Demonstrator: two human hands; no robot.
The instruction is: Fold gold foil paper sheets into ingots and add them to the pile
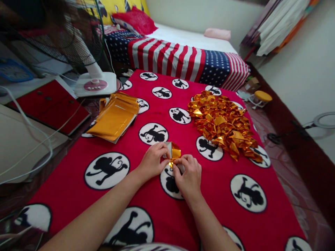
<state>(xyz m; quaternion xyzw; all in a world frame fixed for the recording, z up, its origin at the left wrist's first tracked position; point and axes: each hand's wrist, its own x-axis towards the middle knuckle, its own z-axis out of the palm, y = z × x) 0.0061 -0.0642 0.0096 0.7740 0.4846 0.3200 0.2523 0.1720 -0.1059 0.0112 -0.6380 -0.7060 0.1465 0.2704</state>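
Note:
Near the middle of the red cloth with monkey prints (214, 184), a small gold foil paper piece (176, 152) is held between both hands, partly folded, with a pale side showing. My left hand (155, 158) pinches it from the left. My right hand (188, 172) has its fingers closed on its lower right part. A stack of flat gold foil sheets (113, 118) lies at the back left of the cloth. Back right, a heap of folded gold foil pieces (222, 122) spreads over the cloth.
A white fan base (95, 83) and a dark red board (52, 104) are beyond the left edge, with white cables nearby. Behind is a bed with a striped and starred cover (167, 57). A yellow stool (263, 96) stands on the floor at right.

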